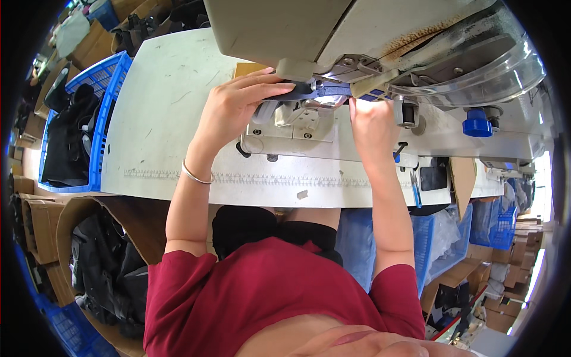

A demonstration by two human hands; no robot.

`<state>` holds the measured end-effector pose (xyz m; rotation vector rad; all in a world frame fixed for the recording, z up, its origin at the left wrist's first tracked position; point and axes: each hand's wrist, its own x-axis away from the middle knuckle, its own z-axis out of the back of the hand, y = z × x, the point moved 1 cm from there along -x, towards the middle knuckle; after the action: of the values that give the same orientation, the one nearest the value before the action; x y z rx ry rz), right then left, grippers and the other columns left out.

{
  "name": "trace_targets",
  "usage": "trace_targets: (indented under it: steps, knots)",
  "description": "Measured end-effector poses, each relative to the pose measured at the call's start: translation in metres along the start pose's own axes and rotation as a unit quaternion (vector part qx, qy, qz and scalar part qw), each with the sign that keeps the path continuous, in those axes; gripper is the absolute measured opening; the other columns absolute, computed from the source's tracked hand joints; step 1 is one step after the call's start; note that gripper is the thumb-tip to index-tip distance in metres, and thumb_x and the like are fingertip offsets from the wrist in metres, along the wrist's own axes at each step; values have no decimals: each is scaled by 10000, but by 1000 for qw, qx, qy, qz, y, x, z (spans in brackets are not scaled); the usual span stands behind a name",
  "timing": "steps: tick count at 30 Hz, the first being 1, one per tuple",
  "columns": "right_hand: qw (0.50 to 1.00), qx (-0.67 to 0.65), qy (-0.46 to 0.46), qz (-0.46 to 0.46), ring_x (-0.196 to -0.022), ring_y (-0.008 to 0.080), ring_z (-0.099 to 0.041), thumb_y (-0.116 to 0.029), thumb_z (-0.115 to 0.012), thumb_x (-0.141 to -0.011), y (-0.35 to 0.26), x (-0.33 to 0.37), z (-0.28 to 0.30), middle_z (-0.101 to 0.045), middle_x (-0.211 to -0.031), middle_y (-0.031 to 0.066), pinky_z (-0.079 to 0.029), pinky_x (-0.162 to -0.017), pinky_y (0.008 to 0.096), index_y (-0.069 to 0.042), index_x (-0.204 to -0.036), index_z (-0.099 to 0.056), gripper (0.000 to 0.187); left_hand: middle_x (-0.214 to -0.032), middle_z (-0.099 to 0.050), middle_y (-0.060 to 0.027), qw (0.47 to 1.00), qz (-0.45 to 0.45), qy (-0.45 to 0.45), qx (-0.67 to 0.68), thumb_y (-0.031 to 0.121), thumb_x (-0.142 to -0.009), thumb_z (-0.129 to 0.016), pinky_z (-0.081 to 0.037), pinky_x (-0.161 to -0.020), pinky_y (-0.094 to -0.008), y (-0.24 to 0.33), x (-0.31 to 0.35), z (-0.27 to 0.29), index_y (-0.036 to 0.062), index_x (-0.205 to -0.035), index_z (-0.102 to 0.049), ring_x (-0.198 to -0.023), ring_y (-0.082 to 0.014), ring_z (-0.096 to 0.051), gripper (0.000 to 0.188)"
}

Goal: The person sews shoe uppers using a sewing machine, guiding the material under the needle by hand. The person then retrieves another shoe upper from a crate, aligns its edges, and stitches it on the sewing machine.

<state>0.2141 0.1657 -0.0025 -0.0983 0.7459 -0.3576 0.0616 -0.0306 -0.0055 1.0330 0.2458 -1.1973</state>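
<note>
A dark blue piece of fabric or strap (334, 89) passes under the head of a sewing machine (285, 30). My left hand (235, 101) grips its left end, with fingers stretched along the top and the thumb mostly hidden. My right hand (375, 126) is closed on the right end, beside a pale tab-like machine part (373, 83). A metal plate (297, 132) lies beneath the work, between my hands. The machine's head hides part of the blue piece, so its full shape does not show.
A printed ruler (267, 179) runs along the white table's (160, 107) front edge. At right lie blue-handled snips (416, 189) and a dark phone-like slab (434, 177). A blue crate (98, 119) with black goods stands left, above a carton (74, 223). A clear cover (476, 83) juts out upper right.
</note>
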Motion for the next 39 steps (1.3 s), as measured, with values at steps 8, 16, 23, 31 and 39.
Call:
trace_targets:
  steps: [8,16,23,31,39]
  knots:
    - [945,-313,66,-71,-1034,226,-576,-85,-588,-884,-40,55,3,-616,-1097,117,-429,-932,332,19,-1103,-611,244,-1088,-681,-61,1000,-15,13,-18,-58,-728,-588,-548,-835,-330,-1,5,1,161,-1035,-717,-1093,-263,-616,399]
    - [470,-816,-142,-304,-991,119,-558,-288,-494,-992,-114,29,-39,-581,-1119,29,-445,-883,305,-53,-1221,-487,328,-1096,-675,-88,956,-11,129,-262,-6,-743,-604,-546,-751,-341,50,69,-1,112,-1055,-703,-1046,-279,-640,348]
    - [594,-710,-247,-286,-896,95,-581,-142,-584,-933,-110,45,-44,-631,-1039,43,-483,-785,252,27,-1145,-575,271,-1333,-530,-124,988,55,-112,-94,569,-742,-656,-237,-1108,-540,91,121,47,143,-1235,-610,-1299,-358,-432,653]
    - [552,-730,-244,-321,-863,76,-571,-163,-604,-930,-83,78,-9,-631,-983,20,-481,-758,230,12,-1129,-583,266,-1351,-509,30,789,-155,-93,-586,303,-821,-621,-327,-1046,-558,71,76,106,290,-1241,-587,-1253,-310,-477,422]
    - [539,-752,-188,-330,-843,88,-589,-183,-609,-931,-83,81,-11,-635,-988,35,-497,-743,228,18,-1125,-575,282,-1276,-569,-5,775,-210,-90,-589,226,-850,-566,-408,-1005,-548,78,62,100,228,-1184,-625,-1188,-329,-532,340]
